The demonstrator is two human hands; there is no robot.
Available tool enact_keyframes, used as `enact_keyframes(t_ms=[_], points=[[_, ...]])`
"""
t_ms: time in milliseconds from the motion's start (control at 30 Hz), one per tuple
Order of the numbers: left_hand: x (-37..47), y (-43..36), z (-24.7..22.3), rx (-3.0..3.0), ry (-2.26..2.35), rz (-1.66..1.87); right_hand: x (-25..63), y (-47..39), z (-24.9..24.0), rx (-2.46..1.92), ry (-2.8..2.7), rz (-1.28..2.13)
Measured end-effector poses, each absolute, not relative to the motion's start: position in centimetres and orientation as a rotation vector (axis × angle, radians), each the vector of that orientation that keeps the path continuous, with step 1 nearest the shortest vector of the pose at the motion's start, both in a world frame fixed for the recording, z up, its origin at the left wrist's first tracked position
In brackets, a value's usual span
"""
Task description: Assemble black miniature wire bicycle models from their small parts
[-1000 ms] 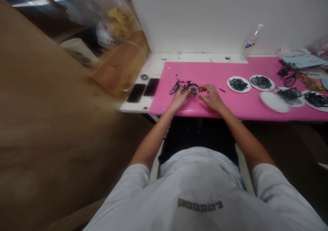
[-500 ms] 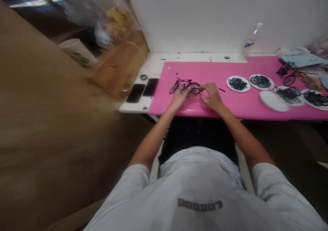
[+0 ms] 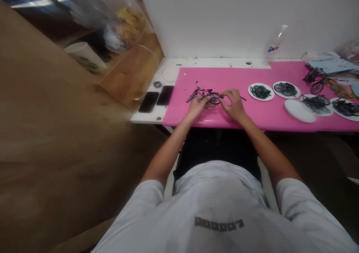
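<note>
Between my hands is a small dark model bicycle (image 3: 206, 92), its handlebar end to the left and its rear wheel to the right. My left hand (image 3: 198, 105) is closed on the middle of the frame from below, thumb against it. With fingertips at the rear wheel, my right hand (image 3: 232, 102) is closed in a pinch on the bicycle's back end; any small part between those fingers is hidden. Just beyond the right hand, a thin dark tool (image 3: 243, 98) lies on the pink mat (image 3: 224, 75).
White plates (image 3: 261, 98) of dark parts stand on the right, beside an overlapping white lid or plate (image 3: 299, 111). Another model bicycle (image 3: 316, 81) is at the far right. Two phones (image 3: 148, 102) lie left. A clear bottle (image 3: 275, 43) stands at the back.
The bicycle has tilted and shifted slightly right; its front wheel looks narrower now. My right fingers have moved a little along the rear wheel. Both hands keep hold.
</note>
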State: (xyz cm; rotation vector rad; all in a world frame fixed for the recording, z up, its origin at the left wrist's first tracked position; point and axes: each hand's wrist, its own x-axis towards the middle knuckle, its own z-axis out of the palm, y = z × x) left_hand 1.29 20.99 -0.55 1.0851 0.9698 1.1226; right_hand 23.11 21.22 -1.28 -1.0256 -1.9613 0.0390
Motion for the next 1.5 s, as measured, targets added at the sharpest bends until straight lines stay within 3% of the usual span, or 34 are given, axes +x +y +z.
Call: enact_keyframes(t_ms=[300, 633, 1267, 1500], points=[[1.4, 21.3, -2.0, 1.130, 0.986, 1.203, 23.5, 21.3, -1.4, -1.053, -2.119, 0.016], [1.9, 20.9, -1.5, 1.049, 1.010, 1.224, 22.4, 20.6, -1.4, -1.138, -2.201, -0.269], [1.9, 20.8, -0.6, 0.920, 1.031, 1.208, 21.3, 19.7, -1.2, -1.020, -1.706, 0.426], [2.0, 20.8, -1.0, 0.980, 1.059, 1.228, 21.5, 19.7, -1.1, -1.016, -1.757, 0.411]])
